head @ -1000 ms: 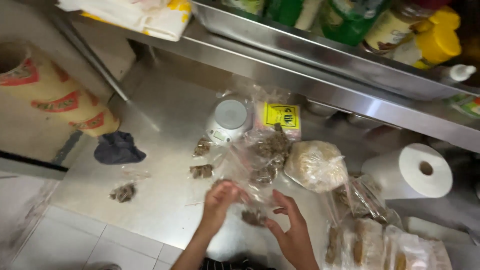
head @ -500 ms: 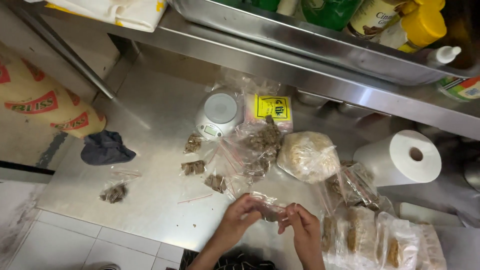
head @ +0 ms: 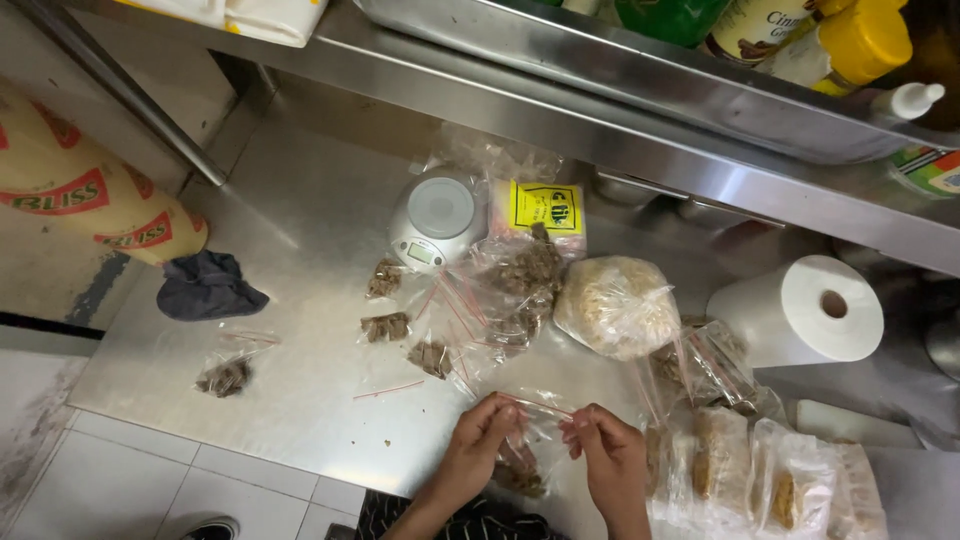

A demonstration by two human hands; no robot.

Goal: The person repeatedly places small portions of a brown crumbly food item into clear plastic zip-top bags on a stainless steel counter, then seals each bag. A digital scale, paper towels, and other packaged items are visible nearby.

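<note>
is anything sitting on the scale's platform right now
No, the round platform of the small digital scale is bare; the filled zip bags lie beside it on the steel counter.

Counter (head: 300, 250): brushed steel, dull sheen. Small bag (head: 525, 440) at front edge: clear glossy plastic film. Cloth (head: 205, 287) near left edge: dark, matt. Paper roll (head: 800, 310): white, matt.

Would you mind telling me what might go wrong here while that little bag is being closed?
The small clear bag hangs between the left hand and right hand, close to the counter edge; a weak grip might drop it to the floor. If its red strip closes unevenly, the brown pieces could spill. Loose bags nearby could get knocked.
</note>
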